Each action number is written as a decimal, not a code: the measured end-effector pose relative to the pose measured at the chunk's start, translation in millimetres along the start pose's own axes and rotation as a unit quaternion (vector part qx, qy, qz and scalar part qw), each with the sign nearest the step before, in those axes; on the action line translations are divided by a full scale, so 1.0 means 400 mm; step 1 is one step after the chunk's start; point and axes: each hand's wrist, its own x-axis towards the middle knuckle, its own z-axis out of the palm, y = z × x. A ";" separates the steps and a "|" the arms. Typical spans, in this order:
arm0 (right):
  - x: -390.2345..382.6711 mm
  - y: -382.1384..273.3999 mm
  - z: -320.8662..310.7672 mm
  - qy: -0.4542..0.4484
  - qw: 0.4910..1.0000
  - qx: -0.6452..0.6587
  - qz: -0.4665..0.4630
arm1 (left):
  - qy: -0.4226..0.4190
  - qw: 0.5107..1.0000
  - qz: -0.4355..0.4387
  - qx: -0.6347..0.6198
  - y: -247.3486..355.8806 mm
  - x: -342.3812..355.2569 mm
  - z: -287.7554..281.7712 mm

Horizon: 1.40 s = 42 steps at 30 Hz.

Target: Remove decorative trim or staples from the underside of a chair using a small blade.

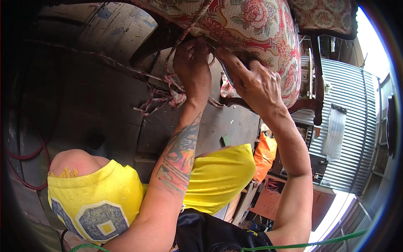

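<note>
A chair seat (256,38) in red and cream floral fabric fills the upper middle, its lower edge facing me. At that edge my left hand (194,63) is closed with bent fingertips; what it pinches is hidden. A floral fabric cord (184,35) runs down beside this hand, and its loose strips (170,94) hang bunched below the wrist. Just to the right, my right hand (257,84) is closed around a slim metal tool (227,72), mostly covered by the palm and fingers. Its fingertips are close to the left hand's, against the seat's edge.
Dark wooden chair legs (317,84) stand to the right, near a second floral seat (323,17). An orange bag (265,155) and reddish cabinets (268,195) are at lower right. A red hose (31,185) lies at left. A green cord (319,242) crosses the lower edge.
</note>
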 end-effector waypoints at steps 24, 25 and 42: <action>-0.105 0.044 0.029 0.184 0.973 0.141 0.004 | 0.114 0.970 0.162 0.139 0.010 -0.049 0.068; -0.103 0.041 0.028 0.198 0.969 0.150 0.009 | 0.113 0.970 0.163 0.138 0.006 -0.046 0.067; -0.150 -0.056 0.095 0.325 0.916 0.231 0.052 | 0.084 0.995 0.052 0.016 0.055 0.012 0.046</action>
